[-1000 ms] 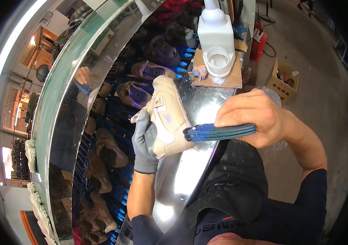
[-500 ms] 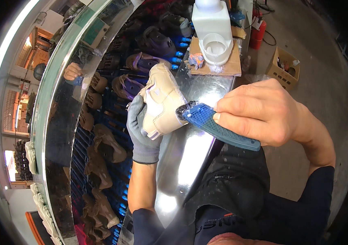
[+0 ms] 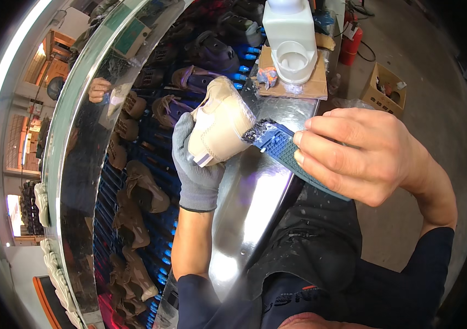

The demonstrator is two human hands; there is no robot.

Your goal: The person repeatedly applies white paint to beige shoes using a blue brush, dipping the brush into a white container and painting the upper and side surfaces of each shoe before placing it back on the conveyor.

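Observation:
My left hand (image 3: 196, 176), in a grey glove, is closed round a beige shoe upper (image 3: 221, 129) and holds it tilted over the metal ledge. Bare, my right hand (image 3: 356, 151) grips the blue handle of a brush (image 3: 288, 147). The dark bristles, with white residue on them, touch the lower edge of the upper on its right side. Part of the upper's far side is hidden by my gloved palm.
A white dispenser bottle with a cup (image 3: 291, 52) stands on cardboard (image 3: 314, 88) beyond my hands. More shoe uppers (image 3: 145, 186) lie on a blue-lit roller conveyor to the left, behind a clear panel (image 3: 77, 164). A carton (image 3: 384, 90) and a fire extinguisher (image 3: 350, 46) stand on the floor.
The shoe upper has turned in my left hand and risen slightly. My right hand and the brush have shifted a little to the right, with the bristles still along the upper's edge.

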